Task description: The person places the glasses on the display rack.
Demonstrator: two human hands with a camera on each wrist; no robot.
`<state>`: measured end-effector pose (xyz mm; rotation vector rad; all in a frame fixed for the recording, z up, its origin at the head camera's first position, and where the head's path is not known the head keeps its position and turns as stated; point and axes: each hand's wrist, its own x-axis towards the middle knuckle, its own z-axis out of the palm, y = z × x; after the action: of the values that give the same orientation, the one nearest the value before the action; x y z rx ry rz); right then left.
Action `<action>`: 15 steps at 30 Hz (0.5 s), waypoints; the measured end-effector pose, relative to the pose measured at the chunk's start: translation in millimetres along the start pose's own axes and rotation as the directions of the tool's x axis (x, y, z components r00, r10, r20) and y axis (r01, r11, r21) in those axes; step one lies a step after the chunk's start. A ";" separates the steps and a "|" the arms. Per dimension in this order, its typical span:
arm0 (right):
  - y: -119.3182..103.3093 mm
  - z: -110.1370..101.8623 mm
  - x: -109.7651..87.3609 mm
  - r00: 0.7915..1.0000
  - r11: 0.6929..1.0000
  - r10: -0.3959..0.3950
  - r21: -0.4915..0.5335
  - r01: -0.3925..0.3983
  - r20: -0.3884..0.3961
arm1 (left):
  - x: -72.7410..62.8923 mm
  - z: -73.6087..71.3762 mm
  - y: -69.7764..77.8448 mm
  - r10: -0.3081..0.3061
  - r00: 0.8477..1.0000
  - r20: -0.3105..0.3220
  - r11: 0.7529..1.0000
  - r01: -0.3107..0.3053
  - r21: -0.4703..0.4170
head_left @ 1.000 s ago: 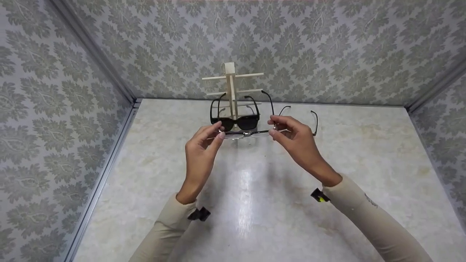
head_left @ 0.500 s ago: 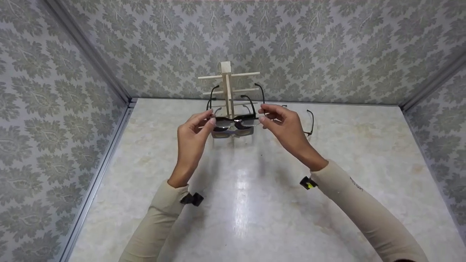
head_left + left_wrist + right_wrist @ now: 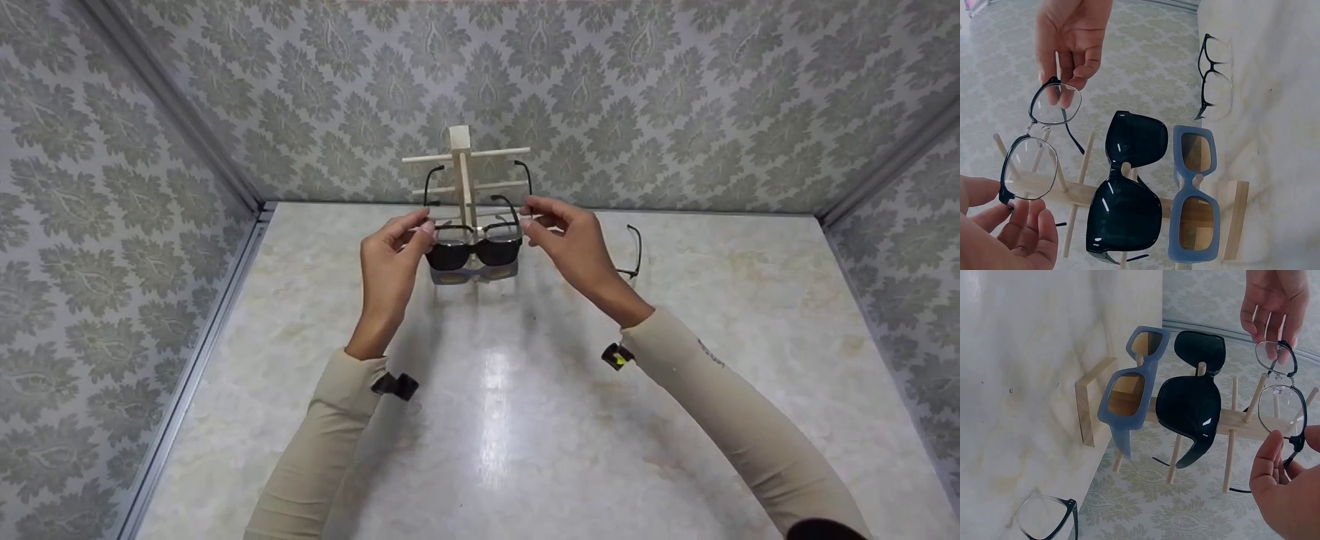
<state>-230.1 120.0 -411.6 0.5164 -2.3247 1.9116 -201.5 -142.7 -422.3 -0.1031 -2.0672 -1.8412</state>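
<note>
My left hand and right hand pinch a pair of half-rim eyeglasses at its two ends, near the hinges. The lenses are clear with dark upper rims, and the arms are unfolded toward a wooden display stand. In both wrist views the eyeglasses stand level with the upper pegs, higher than black sunglasses. These sunglasses rest on the stand's post, and blue-framed sunglasses with amber lenses sit below them, near the base. My fingers hide parts of the eyeglass arms.
Another pair of dark-framed clear glasses lies on the marbled table to the right, partly behind my right hand in the head view. Wooden pegs stick out from the stand on both sides. A patterned wall rises close behind.
Both hands have carried the eyeglasses away from me, toward the stand, and slightly left. The black sunglasses now show below the eyeglasses, and the blue pair has come into sight. Both hands keep their pinch.
</note>
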 end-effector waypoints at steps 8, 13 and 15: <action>1.3 2.6 9.3 1.000 1.000 0.000 -0.002 0.000 0.011 | 9.9 0.0 -0.1 -0.003 1.000 -0.019 1.000 0.003 -0.017; 1.0 4.6 10.8 1.000 1.000 -0.005 -0.006 0.005 0.013 | 9.1 -1.4 1.3 -0.006 1.000 -0.022 1.000 0.005 -0.031; 0.7 5.7 11.2 1.000 1.000 -0.005 -0.001 0.005 0.013 | 8.6 -2.0 2.2 -0.007 1.000 -0.025 1.000 0.006 -0.030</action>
<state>-240.0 112.3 -410.4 0.5357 -2.3297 1.9106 -208.4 -146.0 -417.3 -0.0804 -2.0260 -1.8679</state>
